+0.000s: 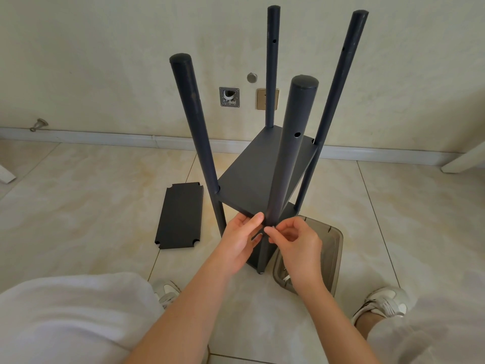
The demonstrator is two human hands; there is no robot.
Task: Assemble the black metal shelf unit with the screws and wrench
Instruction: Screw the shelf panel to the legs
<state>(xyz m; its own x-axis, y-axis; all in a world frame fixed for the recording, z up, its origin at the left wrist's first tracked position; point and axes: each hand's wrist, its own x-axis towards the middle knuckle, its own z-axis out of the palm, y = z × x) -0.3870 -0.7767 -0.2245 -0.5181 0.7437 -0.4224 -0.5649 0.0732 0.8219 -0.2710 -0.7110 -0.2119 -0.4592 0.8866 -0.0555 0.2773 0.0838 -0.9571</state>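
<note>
A loose flat black metal panel with notched corners [181, 215] lies on the beige tiled floor [78, 206], well to the left of the near post [291, 153] of the black metal shelf unit [265, 158]. The unit stands upright on the floor with four round posts. Its fitted black shelf panel [244, 187] meets the near post partway up. Just left of that post, the left hand [242, 241] holds the fitted panel's near corner. Just right of the post, the right hand [294, 245] has thumb and forefinger pinched narrowly against it. I cannot tell whether they hold a screw. A translucent grey-brown plastic tub [333, 258] sits on the floor right of the post.
</note>
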